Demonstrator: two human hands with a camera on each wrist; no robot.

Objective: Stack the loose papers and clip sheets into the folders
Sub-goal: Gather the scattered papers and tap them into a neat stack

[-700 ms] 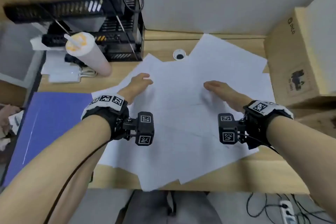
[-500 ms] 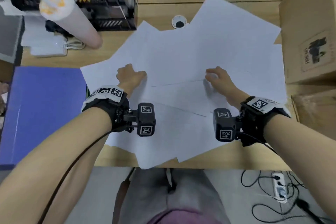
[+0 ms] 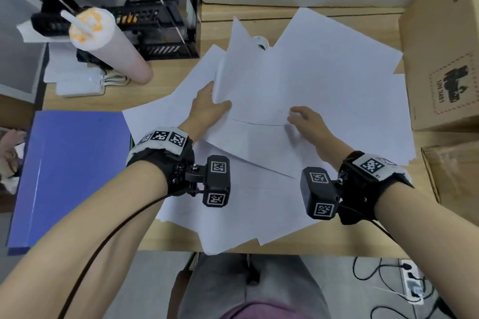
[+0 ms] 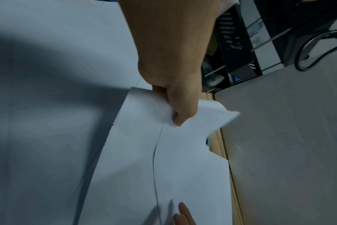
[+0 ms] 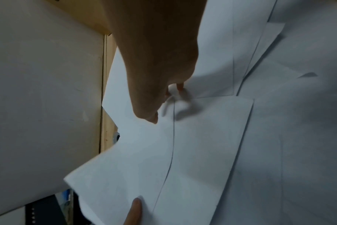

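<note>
Loose white papers (image 3: 246, 210) lie fanned over the wooden desk (image 3: 363, 238). My left hand (image 3: 210, 106) (image 4: 175, 115) pinches the left edge of the top sheet (image 3: 272, 80) (image 4: 183, 159), thumb on top, and that edge stands lifted off the pile. My right hand (image 3: 298, 118) (image 5: 167, 103) is at the same sheet's near edge, fingers bent. A small bulge of paper rises between its thumb and fingertips. A closed blue folder (image 3: 72, 176) lies flat at the desk's left end, just left of the papers. No clip shows.
A tall pink cup (image 3: 103, 44) with a straw stands at the back left, in front of a black rack (image 3: 155, 8). A white charger (image 3: 80, 85) lies beside the cup. A cardboard box (image 3: 440, 59) borders the papers on the right. Some sheets overhang the desk's front edge.
My left hand went from resting on the pile to pinching the top sheet's left edge and lifting it. My right fingers curled in at the sheet's near edge.
</note>
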